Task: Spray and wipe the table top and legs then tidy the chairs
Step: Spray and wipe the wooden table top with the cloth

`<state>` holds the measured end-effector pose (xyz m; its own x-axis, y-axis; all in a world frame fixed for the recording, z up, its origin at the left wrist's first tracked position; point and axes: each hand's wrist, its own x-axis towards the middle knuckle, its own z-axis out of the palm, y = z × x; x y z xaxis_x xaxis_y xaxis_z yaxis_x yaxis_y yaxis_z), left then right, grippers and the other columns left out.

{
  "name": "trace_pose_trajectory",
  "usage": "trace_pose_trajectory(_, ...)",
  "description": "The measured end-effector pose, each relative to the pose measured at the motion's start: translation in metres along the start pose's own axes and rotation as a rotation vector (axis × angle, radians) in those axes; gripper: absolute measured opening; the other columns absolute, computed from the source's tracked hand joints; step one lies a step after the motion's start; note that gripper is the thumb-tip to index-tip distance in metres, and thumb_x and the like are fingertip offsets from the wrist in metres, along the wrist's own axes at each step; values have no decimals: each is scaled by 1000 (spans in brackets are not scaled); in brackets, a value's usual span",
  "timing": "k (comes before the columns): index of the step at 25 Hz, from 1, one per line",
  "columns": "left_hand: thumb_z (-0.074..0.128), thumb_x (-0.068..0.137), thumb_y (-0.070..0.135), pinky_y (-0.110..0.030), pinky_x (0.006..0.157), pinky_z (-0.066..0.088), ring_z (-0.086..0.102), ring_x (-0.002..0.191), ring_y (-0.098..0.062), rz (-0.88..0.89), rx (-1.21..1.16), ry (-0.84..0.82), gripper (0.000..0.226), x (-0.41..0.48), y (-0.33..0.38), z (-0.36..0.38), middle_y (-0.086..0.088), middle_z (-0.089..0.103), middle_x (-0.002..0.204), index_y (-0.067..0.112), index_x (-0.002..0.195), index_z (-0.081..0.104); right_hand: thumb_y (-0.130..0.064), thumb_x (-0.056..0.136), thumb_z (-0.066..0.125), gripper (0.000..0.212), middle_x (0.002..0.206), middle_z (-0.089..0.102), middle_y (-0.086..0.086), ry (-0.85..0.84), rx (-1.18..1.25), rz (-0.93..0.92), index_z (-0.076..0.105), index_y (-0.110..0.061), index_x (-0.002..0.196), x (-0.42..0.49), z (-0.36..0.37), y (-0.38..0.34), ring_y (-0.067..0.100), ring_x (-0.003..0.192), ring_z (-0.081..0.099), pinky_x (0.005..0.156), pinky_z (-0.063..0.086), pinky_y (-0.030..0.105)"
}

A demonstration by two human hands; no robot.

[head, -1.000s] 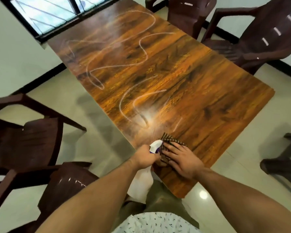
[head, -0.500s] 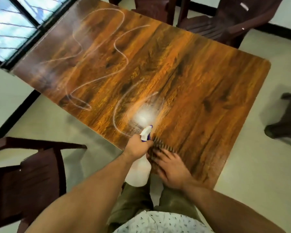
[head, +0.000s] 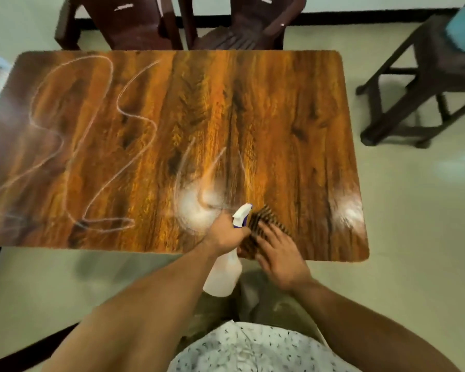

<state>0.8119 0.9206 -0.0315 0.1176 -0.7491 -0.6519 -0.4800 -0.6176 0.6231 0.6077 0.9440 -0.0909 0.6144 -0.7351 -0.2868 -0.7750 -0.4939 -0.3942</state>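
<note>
Left hand [head: 226,233] grips the spray bottle [head: 224,269] at the table's [head: 293,124] near edge; right hand [head: 281,255], fingers extended, presses the striped cloth [head: 261,217] flat beside it.

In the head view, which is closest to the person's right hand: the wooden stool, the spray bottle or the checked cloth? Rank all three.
1. Checked cloth: under the right hand, touching.
2. Spray bottle: just left, in the left hand.
3. Wooden stool: far right, on the floor.
</note>
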Motion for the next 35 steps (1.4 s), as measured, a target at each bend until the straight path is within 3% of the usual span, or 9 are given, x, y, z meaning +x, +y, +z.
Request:
trace_pose_trajectory(3, 71, 88, 14, -47, 65, 61, 68, 60, -29, -26, -24, -78, 14, 2, -14, -13, -17, 68, 81, 3, 95, 67, -51, 100, 35, 56, 166, 11, -9, -16, 9, 32, 35, -32, 152, -21, -12, 17, 15, 153, 6, 121, 23, 48)
trace_pose_trajectory(7, 70, 91, 19, -36, 55, 56, 69, 51, -23, -22, 1, -75, 21, 7, -13, -32, -13, 68, 83, 7, 107, 63, -51, 102, 28, 65, 168, 3, 1, 157, 176, 759, 19, -22, 158, 37, -26, -5, 24, 154, -4, 124, 8, 49)
trace_pose_trajectory(8, 70, 92, 19, -32, 53, 54, 68, 50, -21, -17, -4, -69, 21, 8, -10, -37, -12, 67, 83, 7, 108, 63, -53, 101, 29, 67, 168, 2, 3, 157, 167, 765, 17, -20, 159, 52, -26, -20, 26, 154, -4, 124, 7, 49)
trace_pose_trajectory(13, 68, 92, 16, -23, 48, 51, 65, 52, -17, -15, -30, -60, 19, 22, 0, -66, -9, 65, 83, 6, 107, 60, -59, 96, 34, 67, 167, 14, -1, 33, 15, 230, 32, -24, 153, 68, -31, -20, 19, 154, 4, 123, 17, 47)
trace_pose_trajectory(18, 64, 91, 16, -28, 59, 48, 63, 65, -21, 2, 196, -70, 18, 55, 7, -110, -6, 63, 76, 23, 77, 56, -57, 100, 30, 77, 168, -1, 4, 138, 115, 698, 10, -13, 160, 148, -69, 24, 23, 154, -2, 124, 10, 45)
trace_pose_trajectory(25, 69, 93, 27, -41, 69, 63, 69, 64, -23, 8, 179, -50, 11, 79, 18, -140, -5, 69, 79, 19, 93, 60, -50, 103, 28, 69, 168, -1, 5, 147, 137, 719, 11, -15, 160, 230, -102, 21, 24, 154, -3, 124, 9, 45)
trace_pose_trajectory(27, 66, 93, 29, -42, 71, 63, 71, 68, -25, 18, 183, 12, 10, 83, 20, -147, -5, 70, 81, 22, 92, 60, -49, 104, 27, 66, 168, -4, 6, 91, 91, 584, 11, -18, 160, 261, -107, -2, 27, 154, -5, 124, 11, 47)
trace_pose_trajectory(32, 67, 91, 20, -44, 70, 62, 68, 65, -19, 28, 100, 148, 8, 92, 25, -173, 2, 69, 76, 25, 90, 61, -46, 97, 45, 67, 168, 3, -6, -215, -34, -195, 22, -28, 158, 259, -79, -74, 18, 154, -4, 123, 15, 49)
trace_pose_trajectory(35, 66, 96, 22, -36, 66, 61, 68, 58, -18, -1, 90, 128, 11, 97, 27, -188, 0, 68, 71, 22, 89, 58, -55, 98, 34, 67, 167, 4, -6, -88, -88, -99, 20, -30, 158, 257, -90, -27, 19, 154, 3, 122, 20, 50)
